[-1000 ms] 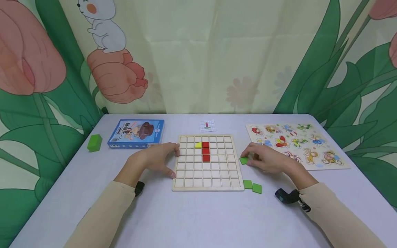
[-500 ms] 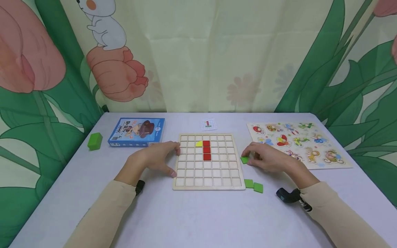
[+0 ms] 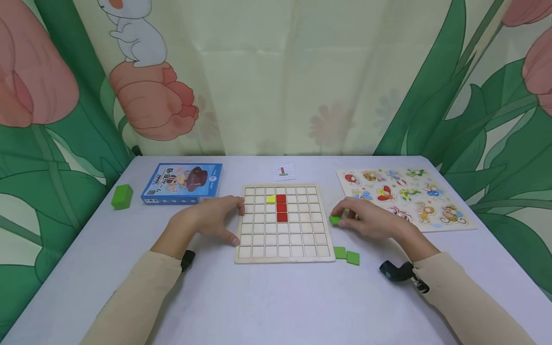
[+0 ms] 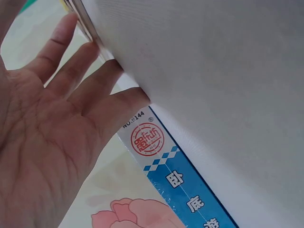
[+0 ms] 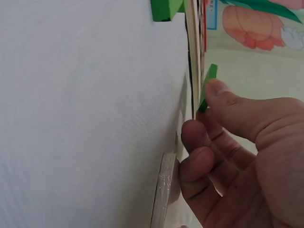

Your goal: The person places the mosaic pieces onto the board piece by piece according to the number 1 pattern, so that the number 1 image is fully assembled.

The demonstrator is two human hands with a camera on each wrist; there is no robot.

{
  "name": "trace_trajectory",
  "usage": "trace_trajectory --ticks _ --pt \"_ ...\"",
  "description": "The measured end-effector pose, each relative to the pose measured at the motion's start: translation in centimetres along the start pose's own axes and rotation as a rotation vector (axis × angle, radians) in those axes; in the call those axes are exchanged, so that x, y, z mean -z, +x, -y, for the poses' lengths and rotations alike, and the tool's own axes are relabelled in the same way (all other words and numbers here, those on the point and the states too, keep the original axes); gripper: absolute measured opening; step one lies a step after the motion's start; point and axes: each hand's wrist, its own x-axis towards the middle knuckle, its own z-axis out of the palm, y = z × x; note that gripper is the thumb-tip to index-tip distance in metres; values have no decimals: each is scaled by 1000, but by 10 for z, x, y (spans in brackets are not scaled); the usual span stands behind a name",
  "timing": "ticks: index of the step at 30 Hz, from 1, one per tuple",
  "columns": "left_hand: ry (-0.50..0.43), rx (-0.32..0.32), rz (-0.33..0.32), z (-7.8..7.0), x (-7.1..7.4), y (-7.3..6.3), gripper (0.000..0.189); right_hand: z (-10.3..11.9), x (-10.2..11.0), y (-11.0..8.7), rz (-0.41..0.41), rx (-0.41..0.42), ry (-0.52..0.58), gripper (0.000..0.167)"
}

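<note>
A wooden grid board [image 3: 284, 258] lies in the middle of the table. Three red square tiles [image 3: 281, 207] form a column in its cells, with a yellow piece [image 3: 271, 199] left of the top one. My left hand [image 3: 214, 218] rests at the board's left edge, thumb near the front and fingers farther back, spread apart. Just off the board's right side, my right hand [image 3: 366, 218] pinches a green square tile [image 3: 335, 220] between thumb and fingers; the right wrist view shows this tile [image 5: 209, 85] tilted on edge. Two more green tiles [image 3: 346, 255] lie by the board's lower right corner.
A small card [image 3: 282, 172] with a printed grid pattern lies behind the board. At the back left are a blue box [image 3: 182, 183] and a green block [image 3: 122, 197]. A picture puzzle board [image 3: 409, 196] with animal pieces lies right, partly behind my right hand.
The head view shifts slightly. Both hands keep their places at the board, and the right hand still pinches the green tile.
</note>
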Motion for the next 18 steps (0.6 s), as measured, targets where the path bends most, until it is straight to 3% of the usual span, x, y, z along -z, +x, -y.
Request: trace_trajectory --ticks 7,18 --pt "1 20 13 -2 0 -1 71 -3 0 -2 -38 26 118 27" --pt "2 16 6 -3 1 -3 70 8 8 6 -87 108 198 26"
